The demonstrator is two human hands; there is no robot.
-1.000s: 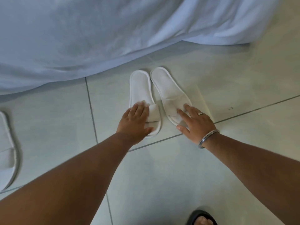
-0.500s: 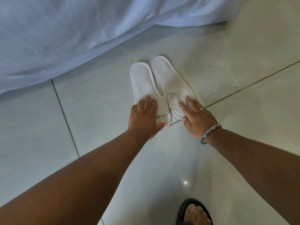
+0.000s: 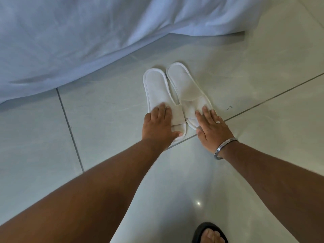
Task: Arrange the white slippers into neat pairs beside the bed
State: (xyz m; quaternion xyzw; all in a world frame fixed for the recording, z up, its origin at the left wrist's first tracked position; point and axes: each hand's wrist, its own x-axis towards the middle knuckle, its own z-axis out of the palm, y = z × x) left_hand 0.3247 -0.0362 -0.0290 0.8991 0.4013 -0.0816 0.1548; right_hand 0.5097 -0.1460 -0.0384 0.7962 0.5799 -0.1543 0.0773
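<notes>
Two white terry open-toe slippers point(image 3: 175, 95) touching; left hand point(image 3: 158, 126), right hand point(image 3: 213, 130) pressed flat, fingers spread; nudge heels parallel.

**What I am wearing**

My arms are bare, with no sleeves. My right hand point(image 3: 213, 130) has a silver ring point(image 3: 218, 122) on one finger and stacked thin silver bangles point(image 3: 225, 147) at the wrist. My foot wears a black sandal point(image 3: 209, 233), toes showing.

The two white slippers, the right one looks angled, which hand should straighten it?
Right. The right hand lies flat on the right slipper, whose heel splays outward; the left hand rests on the left slipper.
</notes>
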